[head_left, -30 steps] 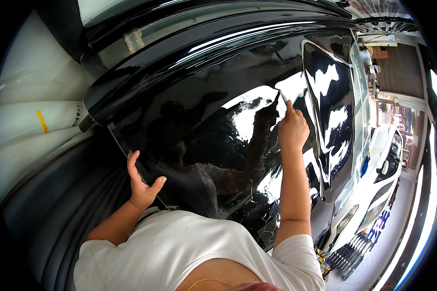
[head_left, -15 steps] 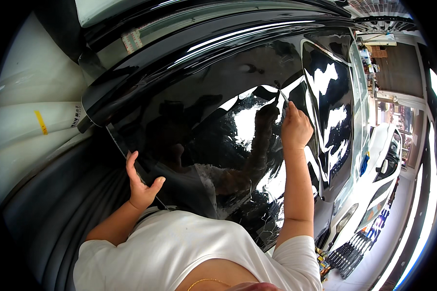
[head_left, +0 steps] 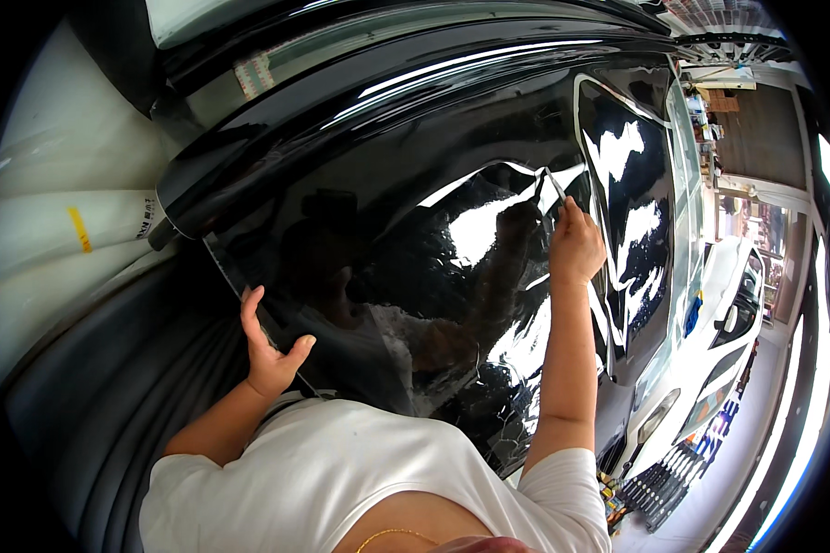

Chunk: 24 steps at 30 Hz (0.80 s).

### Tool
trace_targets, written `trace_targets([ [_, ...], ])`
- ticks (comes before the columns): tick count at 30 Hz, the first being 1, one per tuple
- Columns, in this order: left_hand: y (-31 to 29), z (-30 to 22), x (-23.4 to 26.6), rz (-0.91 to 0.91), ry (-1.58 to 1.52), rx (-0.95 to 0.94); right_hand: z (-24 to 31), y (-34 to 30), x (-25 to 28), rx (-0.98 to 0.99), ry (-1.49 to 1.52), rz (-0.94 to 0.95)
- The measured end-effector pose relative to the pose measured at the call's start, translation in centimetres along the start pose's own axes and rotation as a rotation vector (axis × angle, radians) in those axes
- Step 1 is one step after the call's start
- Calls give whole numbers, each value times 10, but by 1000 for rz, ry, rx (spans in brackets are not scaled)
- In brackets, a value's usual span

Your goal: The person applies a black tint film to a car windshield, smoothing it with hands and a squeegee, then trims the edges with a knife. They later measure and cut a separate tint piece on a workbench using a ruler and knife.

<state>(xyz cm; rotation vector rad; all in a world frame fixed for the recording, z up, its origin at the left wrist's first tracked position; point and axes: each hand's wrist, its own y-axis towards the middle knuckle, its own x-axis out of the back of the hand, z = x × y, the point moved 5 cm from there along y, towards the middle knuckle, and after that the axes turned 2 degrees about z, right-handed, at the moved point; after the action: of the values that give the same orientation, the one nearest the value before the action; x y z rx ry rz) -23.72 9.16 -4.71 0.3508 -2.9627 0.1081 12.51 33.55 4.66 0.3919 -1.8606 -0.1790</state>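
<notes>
A wide sheet of glossy black film (head_left: pixel 406 221) spreads before me, running down from a thick roll (head_left: pixel 240 152). My right hand (head_left: pixel 577 244) grips a slim cutter knife (head_left: pixel 557 187), its blade tip against the film's upper right part. Bright white reflections and creases surround the blade. My left hand (head_left: pixel 272 361) lies against the sheet's left edge, thumb and fingers spread apart. Part of that hand's contact with the edge is hard to make out.
Dark folded sheeting (head_left: pixel 129 396) hangs at the left, below a pale curved panel (head_left: pixel 55 230) with a yellow strip. A white car (head_left: pixel 710 359) stands at the right, near a rack of dark bars (head_left: pixel 669 484). Shelves with boxes (head_left: pixel 719 99) stand at the far right.
My right hand and the cutter knife have shifted a little to the right across the film. The creases and reflections near the blade differ. My left hand stays put.
</notes>
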Motion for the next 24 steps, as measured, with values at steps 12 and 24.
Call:
trace_targets([
  [12,-1,5,1,2,10,-3,-14,27,-16,-120,-48,93],
  [24,-1,1,1,-4,38,10,-34,60,-33,-188,-101,170],
])
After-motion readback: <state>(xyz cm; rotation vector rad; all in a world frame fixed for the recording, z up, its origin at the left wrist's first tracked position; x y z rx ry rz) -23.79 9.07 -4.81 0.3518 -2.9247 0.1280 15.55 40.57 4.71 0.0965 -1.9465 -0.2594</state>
